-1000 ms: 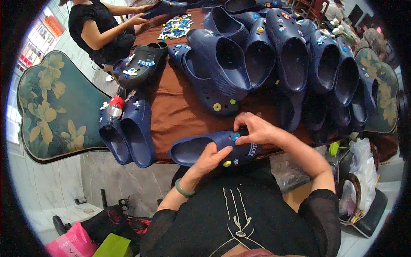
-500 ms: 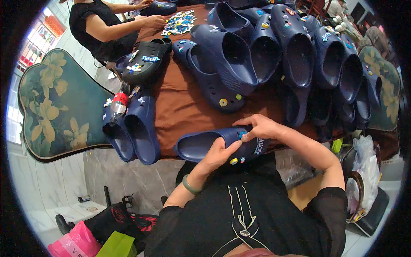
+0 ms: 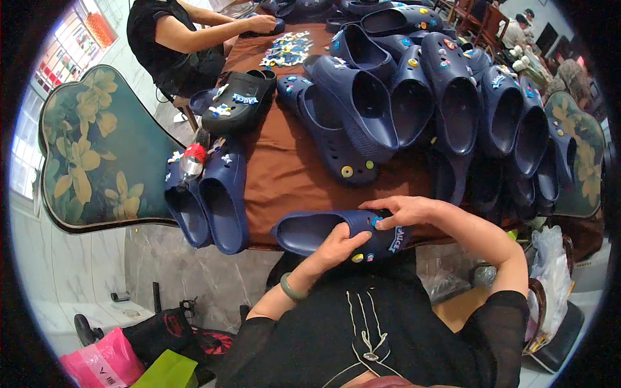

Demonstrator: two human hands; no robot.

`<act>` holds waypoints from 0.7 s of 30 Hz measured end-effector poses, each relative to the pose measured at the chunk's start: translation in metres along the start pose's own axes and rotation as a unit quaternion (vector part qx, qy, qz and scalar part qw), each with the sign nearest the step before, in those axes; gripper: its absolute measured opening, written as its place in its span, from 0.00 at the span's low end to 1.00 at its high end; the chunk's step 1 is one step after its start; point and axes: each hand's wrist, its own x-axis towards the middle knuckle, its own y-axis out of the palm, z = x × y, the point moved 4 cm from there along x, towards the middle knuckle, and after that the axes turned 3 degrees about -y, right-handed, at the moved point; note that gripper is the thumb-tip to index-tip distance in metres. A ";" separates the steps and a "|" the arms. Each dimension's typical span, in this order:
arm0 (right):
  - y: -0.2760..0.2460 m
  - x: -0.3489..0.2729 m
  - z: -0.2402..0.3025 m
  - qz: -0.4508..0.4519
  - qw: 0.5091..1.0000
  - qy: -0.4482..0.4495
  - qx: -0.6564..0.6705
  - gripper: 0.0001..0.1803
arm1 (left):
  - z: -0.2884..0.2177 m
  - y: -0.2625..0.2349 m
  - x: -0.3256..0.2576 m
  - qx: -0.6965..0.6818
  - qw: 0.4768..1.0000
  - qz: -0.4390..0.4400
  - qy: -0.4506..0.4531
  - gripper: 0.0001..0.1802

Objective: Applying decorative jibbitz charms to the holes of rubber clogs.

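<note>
A navy foam clog [image 3: 299, 231] lies sideways at the table's near edge, toe to the right. Colourful charms and a blue-and-white lettered charm [image 3: 398, 239] sit on its toe. My left hand [image 3: 337, 247] is closed round the near side of the clog, thumb over the top. From the right, my right hand [image 3: 409, 211] presses its thumb on a small blue charm [image 3: 376, 222], while its index finger reaches over the clog's far side. Whether that charm is fully seated in its hole is hidden by the thumb.
Many navy clogs [image 3: 456, 116] are heaped on the brown tablecloth [image 3: 275, 161]. At left stand a black clog [image 3: 239, 103], a navy pair [image 3: 223, 213] and a bottle [image 3: 193, 160]. Across the table, a co-worker's hand [image 3: 262, 24] holds a dark shoe beside loose charms [image 3: 288, 48].
The whole view has shifted slightly. My hands keep their places on the clog, thumb still at the blue charm. The co-worker's hand has left the loose charms for the dark shoe.
</note>
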 end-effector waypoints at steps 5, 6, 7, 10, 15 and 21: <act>-0.006 0.001 0.007 0.051 0.998 0.032 -0.030 0.39 | 0.002 0.000 0.000 0.002 1.000 0.017 0.002 0.16; -0.007 0.001 0.007 0.067 0.996 0.043 -0.041 0.38 | 0.003 0.000 0.000 0.002 1.000 0.019 0.003 0.16; -0.007 0.001 0.004 0.066 0.996 0.043 -0.042 0.38 | 0.004 0.000 0.000 0.002 1.000 0.023 0.001 0.16; -0.003 0.003 -0.004 0.052 0.998 0.025 0.006 0.39 | 0.006 -0.002 0.000 -0.004 0.999 0.030 -0.008 0.16; 0.002 0.008 -0.014 0.010 0.993 -0.077 -0.093 0.36 | 0.004 -0.004 0.002 -0.011 0.999 0.041 -0.016 0.16; 0.011 0.011 -0.009 -0.045 0.992 -0.050 -0.108 0.35 | 0.014 -0.006 0.003 0.007 0.999 0.034 -0.013 0.15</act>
